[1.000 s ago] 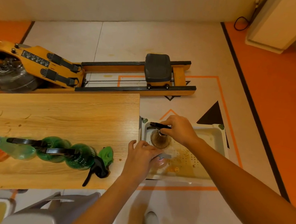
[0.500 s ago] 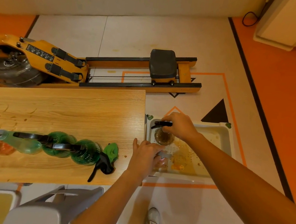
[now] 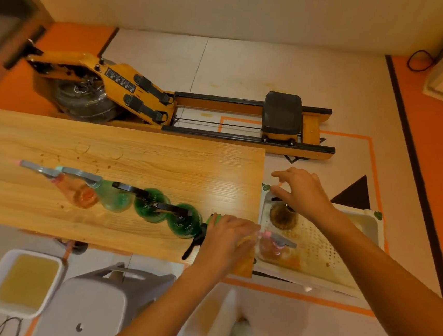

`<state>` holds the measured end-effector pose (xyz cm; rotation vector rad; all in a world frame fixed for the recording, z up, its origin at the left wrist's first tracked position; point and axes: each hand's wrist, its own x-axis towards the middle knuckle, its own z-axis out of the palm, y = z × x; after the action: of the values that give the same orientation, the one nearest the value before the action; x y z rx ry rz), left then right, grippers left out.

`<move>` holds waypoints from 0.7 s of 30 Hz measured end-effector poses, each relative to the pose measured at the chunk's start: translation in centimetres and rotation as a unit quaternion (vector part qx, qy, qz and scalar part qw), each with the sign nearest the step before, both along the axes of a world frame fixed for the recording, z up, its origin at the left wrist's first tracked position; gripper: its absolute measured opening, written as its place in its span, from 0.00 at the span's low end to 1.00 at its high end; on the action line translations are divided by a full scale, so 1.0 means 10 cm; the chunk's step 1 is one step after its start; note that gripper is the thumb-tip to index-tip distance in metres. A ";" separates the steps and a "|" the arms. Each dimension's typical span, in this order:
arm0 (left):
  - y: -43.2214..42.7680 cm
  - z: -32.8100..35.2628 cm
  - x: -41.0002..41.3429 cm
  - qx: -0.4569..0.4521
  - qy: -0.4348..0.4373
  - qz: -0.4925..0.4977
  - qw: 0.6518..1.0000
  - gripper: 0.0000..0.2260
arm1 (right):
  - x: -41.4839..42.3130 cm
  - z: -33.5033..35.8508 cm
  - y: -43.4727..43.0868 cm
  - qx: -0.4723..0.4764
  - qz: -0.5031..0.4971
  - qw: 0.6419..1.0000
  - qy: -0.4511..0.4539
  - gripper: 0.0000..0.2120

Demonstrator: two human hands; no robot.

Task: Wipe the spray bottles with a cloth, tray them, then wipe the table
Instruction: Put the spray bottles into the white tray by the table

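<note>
A white perforated tray (image 3: 366,222) sits just off the right end of the wooden table (image 3: 134,159). In it stand a brown spray bottle (image 3: 282,217) and a pinkish bottle (image 3: 272,250) with a grey trigger. My right hand (image 3: 303,194) hovers just above the brown bottle with its fingers spread and holds nothing. My left hand (image 3: 228,236) lies palm down over the table's right end and covers most of the green cloth (image 3: 211,218). Several more bottles line the table: an orange one (image 3: 83,195), a light green one (image 3: 113,198) and two dark green ones (image 3: 149,208) (image 3: 184,222).
A wooden rowing machine (image 3: 167,103) lies on the floor behind the table. A grey stool (image 3: 99,305) and a white tub (image 3: 22,284) of yellowish liquid stand in front of the table, below its near edge. Small brown specks dot the tabletop.
My right hand has let go of the brown bottle's trigger and lifted off it. My left hand left the pinkish bottle in the tray and moved left, onto the cloth.
</note>
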<state>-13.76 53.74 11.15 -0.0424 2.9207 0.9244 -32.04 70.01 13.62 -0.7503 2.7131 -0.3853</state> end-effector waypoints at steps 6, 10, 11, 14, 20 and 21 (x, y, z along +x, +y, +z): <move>-0.95 0.61 0.45 0.066 0.081 0.060 0.993 0.15 | 0.35 0.75 -1.21 -0.113 0.068 0.991 -0.021 0.19; -1.70 0.87 0.81 0.100 0.102 0.108 0.984 0.15 | 0.61 0.99 -2.11 -0.132 0.105 0.985 -0.033 0.18; -1.89 0.88 0.89 0.097 0.110 0.114 0.983 0.15 | 0.67 1.02 -2.31 -0.131 0.113 0.984 -0.034 0.18; -2.46 0.87 1.12 0.078 0.126 0.127 0.981 0.15 | 0.83 1.04 -2.87 -0.126 0.130 0.983 -0.033 0.18; -3.41 0.67 1.36 0.038 0.159 0.162 0.973 0.17 | 1.02 0.97 -3.77 -0.123 0.147 0.981 -0.041 0.17; -3.53 0.62 1.38 0.035 0.157 0.168 0.973 0.18 | 1.03 0.95 -3.90 -0.122 0.150 0.980 -0.044 0.17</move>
<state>0.03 18.44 17.39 -0.4375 3.2320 1.1766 -21.72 31.03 23.14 -1.1611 2.4440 -0.6662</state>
